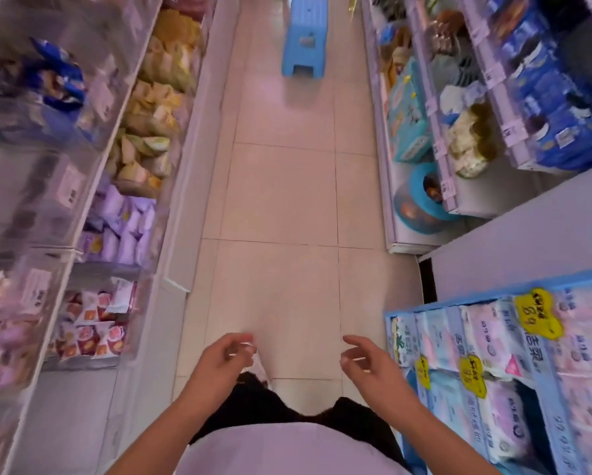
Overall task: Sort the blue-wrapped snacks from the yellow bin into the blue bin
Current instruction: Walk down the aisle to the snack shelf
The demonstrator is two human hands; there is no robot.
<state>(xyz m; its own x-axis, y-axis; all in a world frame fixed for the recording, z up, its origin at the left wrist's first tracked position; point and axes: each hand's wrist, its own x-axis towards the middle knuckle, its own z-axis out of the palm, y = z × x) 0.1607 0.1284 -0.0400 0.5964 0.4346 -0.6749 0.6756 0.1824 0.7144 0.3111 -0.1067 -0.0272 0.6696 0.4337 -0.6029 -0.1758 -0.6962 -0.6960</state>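
I stand in a shop aisle and look down at the tiled floor. My left hand (226, 358) and my right hand (366, 363) hang in front of my waist, fingers loosely curled, holding nothing. On the left shelves, clear bins hold snacks: a bin of blue-wrapped snacks (56, 77) on the upper level at the far left, and a bin of yellow-wrapped snacks (157, 108) on the lower level. No snack is near either hand.
A blue plastic stool (305, 36) stands far down the aisle. Purple-wrapped snacks (123, 228) and red-and-white packs (92, 334) fill other left bins. Blue packets (558, 108) line the right shelves. A blue display of tissue packs (514, 368) stands at my right.
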